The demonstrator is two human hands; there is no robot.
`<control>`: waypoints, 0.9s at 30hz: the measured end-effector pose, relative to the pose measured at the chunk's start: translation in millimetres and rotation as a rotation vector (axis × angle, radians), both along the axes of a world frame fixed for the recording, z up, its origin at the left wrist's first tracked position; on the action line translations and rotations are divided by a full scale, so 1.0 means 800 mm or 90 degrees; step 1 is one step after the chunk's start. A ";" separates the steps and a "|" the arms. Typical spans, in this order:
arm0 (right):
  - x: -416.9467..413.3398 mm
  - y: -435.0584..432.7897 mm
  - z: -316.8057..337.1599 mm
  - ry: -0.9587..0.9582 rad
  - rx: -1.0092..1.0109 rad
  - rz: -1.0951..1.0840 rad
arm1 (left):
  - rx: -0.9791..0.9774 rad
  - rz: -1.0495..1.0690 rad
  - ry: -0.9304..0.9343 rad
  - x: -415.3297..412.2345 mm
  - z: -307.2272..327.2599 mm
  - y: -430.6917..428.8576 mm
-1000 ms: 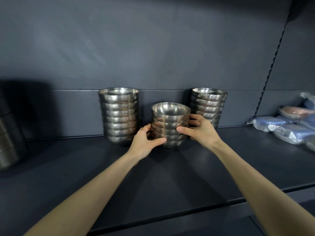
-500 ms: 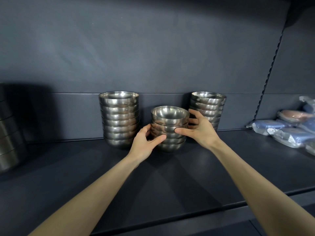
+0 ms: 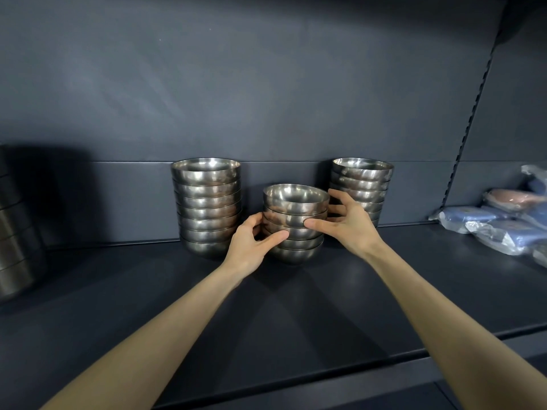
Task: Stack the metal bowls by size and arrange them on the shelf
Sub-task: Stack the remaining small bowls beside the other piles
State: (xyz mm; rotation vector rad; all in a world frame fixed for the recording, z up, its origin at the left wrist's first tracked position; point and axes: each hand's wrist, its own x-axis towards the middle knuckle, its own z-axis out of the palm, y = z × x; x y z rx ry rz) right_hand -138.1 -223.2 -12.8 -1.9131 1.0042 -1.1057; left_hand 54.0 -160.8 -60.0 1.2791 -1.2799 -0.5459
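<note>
Reaches forward with both bare forearms, angled inward from the lower corners. Cups the left side of a bowl stack (image 3: 296, 202) with the left hand (image 3: 254, 247), thumb laid across the front. Grips the right side with the right hand (image 3: 349, 226), thumb on the front, fingers spread and curled behind.

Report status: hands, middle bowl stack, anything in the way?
Hands: left hand and right hand both grip the middle bowl stack. Stack upright, between taller left stack and right stack. Right stack close behind the right hand.
</note>
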 end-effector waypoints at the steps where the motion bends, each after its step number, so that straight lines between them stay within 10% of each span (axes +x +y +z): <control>1: 0.000 0.000 0.000 0.000 -0.002 -0.002 | 0.000 0.001 -0.006 0.000 0.001 0.000; 27: -0.007 0.008 0.007 0.090 0.022 -0.017 | 0.086 0.012 -0.052 -0.002 0.014 0.020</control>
